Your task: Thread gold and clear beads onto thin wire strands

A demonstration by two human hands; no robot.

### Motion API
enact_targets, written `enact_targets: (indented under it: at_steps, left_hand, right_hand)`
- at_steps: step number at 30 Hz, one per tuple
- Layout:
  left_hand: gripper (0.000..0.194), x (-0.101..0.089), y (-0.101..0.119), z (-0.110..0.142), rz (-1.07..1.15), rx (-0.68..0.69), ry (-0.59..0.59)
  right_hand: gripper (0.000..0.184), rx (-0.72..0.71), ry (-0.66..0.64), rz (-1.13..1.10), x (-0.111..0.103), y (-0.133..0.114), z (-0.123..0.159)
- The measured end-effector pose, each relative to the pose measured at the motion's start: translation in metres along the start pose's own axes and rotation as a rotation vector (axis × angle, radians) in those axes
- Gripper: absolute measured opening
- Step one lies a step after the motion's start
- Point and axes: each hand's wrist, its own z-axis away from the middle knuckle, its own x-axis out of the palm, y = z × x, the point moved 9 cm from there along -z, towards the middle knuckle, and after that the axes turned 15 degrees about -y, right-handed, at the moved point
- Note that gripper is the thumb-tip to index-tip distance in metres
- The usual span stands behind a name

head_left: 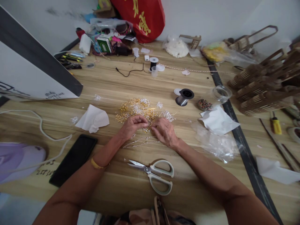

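My left hand is closed, its thumb and forefinger pinched together at the near edge of a pile of small gold and silver jewelry findings. Just to its right, my right hand is closed too, with curled fingers and the thumb tucked in. Whatever sits between the fingertips is too small to make out. Below both hands lies a thin beaded chain on the table. Closer to my body rest open scissors with pale handles, their blades pointing left.
A black phone and white paper lie left, near a large box. On the right are a wire spool, a jar of beads, plastic bags and wooden baskets. Clutter lines the wall.
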Motion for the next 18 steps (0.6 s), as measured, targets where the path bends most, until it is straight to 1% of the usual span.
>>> enact_targets:
  at_steps: [18]
  left_hand:
    - [0.018, 0.0007, -0.0012, -0.0006, -0.005, 0.009, -0.019]
  right_hand:
    - [0.005, 0.003, 0.005, 0.006, 0.0001, -0.0002, -0.0002]
